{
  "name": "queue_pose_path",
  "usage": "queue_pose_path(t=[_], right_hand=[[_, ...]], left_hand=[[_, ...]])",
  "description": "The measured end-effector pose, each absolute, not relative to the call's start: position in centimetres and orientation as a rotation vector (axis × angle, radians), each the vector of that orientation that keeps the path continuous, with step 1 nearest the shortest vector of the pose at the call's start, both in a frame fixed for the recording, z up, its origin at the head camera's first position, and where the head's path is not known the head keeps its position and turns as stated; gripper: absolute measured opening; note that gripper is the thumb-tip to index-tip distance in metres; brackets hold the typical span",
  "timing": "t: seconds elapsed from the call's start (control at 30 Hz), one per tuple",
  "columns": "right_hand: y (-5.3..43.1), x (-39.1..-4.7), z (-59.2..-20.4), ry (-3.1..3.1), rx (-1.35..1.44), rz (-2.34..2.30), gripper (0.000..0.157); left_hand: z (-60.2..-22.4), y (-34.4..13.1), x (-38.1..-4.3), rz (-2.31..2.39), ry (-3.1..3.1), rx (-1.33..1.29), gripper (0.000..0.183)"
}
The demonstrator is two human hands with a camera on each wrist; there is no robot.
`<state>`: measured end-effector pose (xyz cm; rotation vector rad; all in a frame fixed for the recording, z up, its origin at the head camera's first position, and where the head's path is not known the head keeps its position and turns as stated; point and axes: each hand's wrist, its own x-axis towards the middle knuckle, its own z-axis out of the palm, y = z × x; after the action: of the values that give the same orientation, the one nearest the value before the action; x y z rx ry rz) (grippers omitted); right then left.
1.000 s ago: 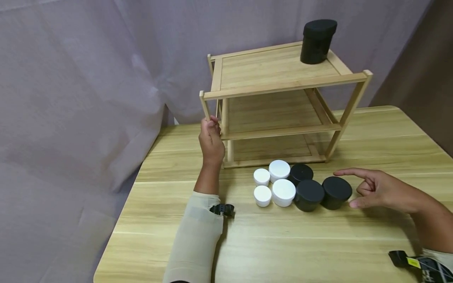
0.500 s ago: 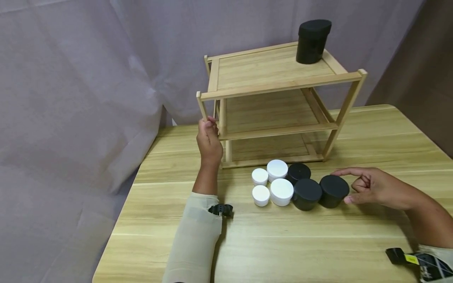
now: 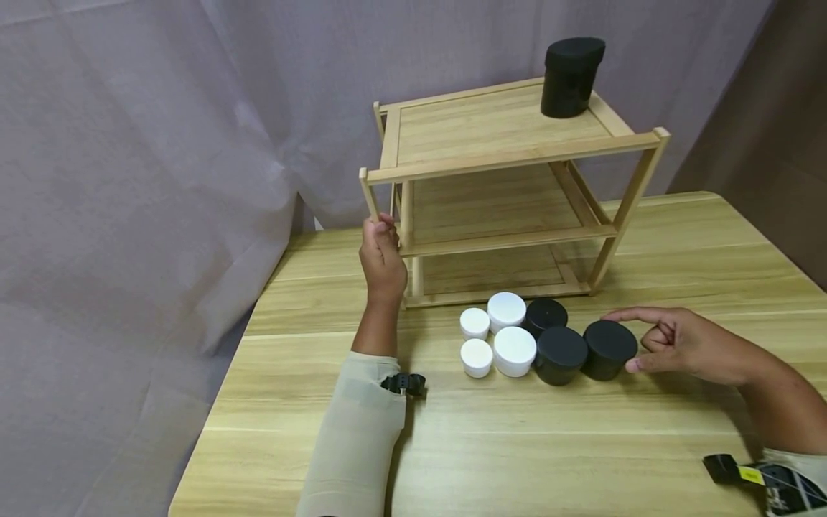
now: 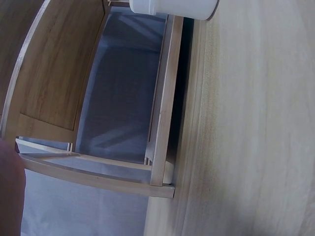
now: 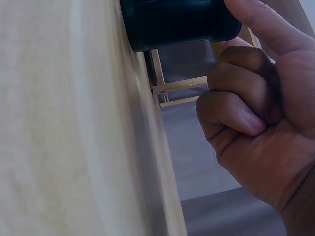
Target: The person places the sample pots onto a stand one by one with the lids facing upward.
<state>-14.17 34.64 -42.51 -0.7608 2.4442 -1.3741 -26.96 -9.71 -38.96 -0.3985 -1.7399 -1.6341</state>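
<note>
My left hand [image 3: 384,260] grips the left front post of a three-tier wooden shelf [image 3: 478,133]; in the left wrist view only a blurred edge of that hand shows. My right hand [image 3: 685,345] pinches the rightmost black jar [image 3: 609,350] between thumb and index finger, its other fingers curled in. The jar stands upright on the table. In the right wrist view the thumb touches the black jar [image 5: 179,22] near its lid. Beside it are another large black jar [image 3: 561,355] and a smaller black jar [image 3: 546,316] behind.
Two larger white jars [image 3: 515,351] and two small white jars [image 3: 477,357] stand left of the black ones, in front of the shelf. A tall black container [image 3: 571,79] sits on the top tier. The wooden table [image 3: 517,445] ends at the right; a grey curtain [image 3: 161,179] hangs behind.
My right hand has moved left, its thumb and index finger closing on the rightmost black jar. The left hand keeps its grip on the shelf post. The view has shifted slightly.
</note>
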Motion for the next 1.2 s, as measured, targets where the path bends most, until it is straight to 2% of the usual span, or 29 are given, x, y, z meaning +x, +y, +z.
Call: queue_pose_path(t=[0.17,0.43,0.7,1.2], right_hand=[[34.7,-14.1,-42.6,2.432,-0.737,-1.403,0.067],[35.0,-13.7,-42.4,2.405,-0.808,-1.535,0.073],[34.4,-13.2,-41.6,2.575,-0.603,-1.533,0.07],[34.4,-12.6,-40.8,2.702,-0.606,-1.668,0.07]], left_hand=[[-39.1,-9.7,-27.1,-1.637,-1.742,-0.409,0.085],[-39.0,-9.7,-27.3,-1.613,-1.762,-0.402,0.084],[-39.1,-9.8,-27.1,-1.629,-1.744,-0.402,0.082],[-39.2,-9.8,-27.1,-1.633,-1.73,-0.41,0.082]])
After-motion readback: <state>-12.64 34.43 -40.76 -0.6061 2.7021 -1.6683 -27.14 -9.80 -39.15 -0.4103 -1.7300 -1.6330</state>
